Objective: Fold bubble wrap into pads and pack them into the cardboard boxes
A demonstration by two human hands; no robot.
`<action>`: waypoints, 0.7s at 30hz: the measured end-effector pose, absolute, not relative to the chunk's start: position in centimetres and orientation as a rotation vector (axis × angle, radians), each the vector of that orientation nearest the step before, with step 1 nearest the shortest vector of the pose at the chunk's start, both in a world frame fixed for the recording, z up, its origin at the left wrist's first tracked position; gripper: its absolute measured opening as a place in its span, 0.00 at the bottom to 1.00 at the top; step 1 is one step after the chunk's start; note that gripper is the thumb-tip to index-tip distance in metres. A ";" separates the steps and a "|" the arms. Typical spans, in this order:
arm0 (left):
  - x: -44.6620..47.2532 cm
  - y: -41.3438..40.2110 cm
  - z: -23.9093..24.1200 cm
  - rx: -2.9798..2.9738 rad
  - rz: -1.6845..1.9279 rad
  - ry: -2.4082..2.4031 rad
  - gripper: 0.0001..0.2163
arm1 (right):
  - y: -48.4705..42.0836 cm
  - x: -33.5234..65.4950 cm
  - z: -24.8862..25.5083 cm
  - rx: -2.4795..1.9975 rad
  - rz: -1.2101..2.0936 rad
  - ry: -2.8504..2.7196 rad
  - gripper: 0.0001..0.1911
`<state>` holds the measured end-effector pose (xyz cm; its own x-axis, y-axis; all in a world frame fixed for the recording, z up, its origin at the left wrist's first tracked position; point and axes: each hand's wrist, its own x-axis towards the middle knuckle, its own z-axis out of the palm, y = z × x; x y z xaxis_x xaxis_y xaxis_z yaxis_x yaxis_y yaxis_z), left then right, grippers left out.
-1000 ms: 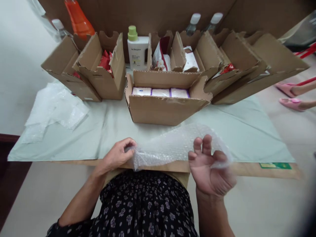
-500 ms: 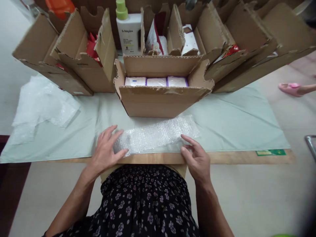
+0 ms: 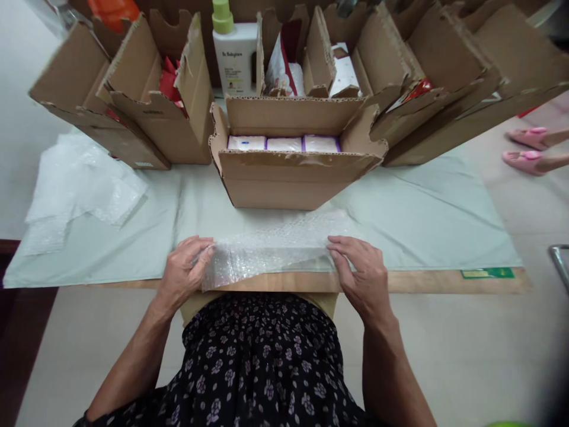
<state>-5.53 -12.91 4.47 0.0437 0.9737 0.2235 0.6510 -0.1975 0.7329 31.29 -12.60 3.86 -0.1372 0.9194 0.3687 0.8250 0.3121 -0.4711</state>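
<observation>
Tabletop is wood with a pale green cloth over it; white wall at 10 o'clock, pale tiled floor below. Clock readings taken from the bubble-wrap strip, which lies near the front edge, mid-tabletop, between both hands, partly over the wood.

Left hand at 9 o'clock: narrow grip, thumb against fingers, pinching the strip's left end. Right hand at 3 o'clock: narrow grip too, thumb and forefinger on the strip's right part. Edge between them looks straight; a corner flares past the right hand toward 1 o'clock.

12 o'clock: open cardboard box with three white packs, purple edging. Behind it, green-capped white Babycare bottle, between 11 and 12.

Cardboard bin with red packets at 11. More cardboard bins at 1 to 2.

Loose bubble-wrap sheets between 9 and 10. Pink slippers on someone's feet, 2 o'clock, on the floor.
</observation>
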 end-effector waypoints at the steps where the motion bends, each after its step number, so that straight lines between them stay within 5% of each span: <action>1: -5.4 -12.7 5.0 1.854 1.020 1.665 0.10 | -13.0 31.1 4.7 -1.509 0.191 -1.986 0.09; 3: -5.2 -12.4 5.7 1.790 1.055 1.704 0.10 | -13.5 30.6 5.9 -1.463 0.190 -2.008 0.08; 7: -4.9 -11.7 6.2 1.758 1.062 1.673 0.10 | -12.1 30.0 5.6 -1.440 0.239 -2.161 0.27; 12: -6.1 -11.4 6.1 1.715 1.065 1.679 0.10 | -9.2 32.9 3.4 -1.630 0.237 -2.175 0.11; 21: -7.2 -9.6 6.0 1.560 0.951 1.693 0.12 | -10.2 37.6 7.1 -1.665 0.688 -1.763 0.17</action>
<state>-7.16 -9.58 6.00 -0.0914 0.9956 0.0182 0.5334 0.0336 0.8452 37.60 -10.23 7.08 -0.0220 0.9965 0.0803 0.6787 0.0738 -0.7307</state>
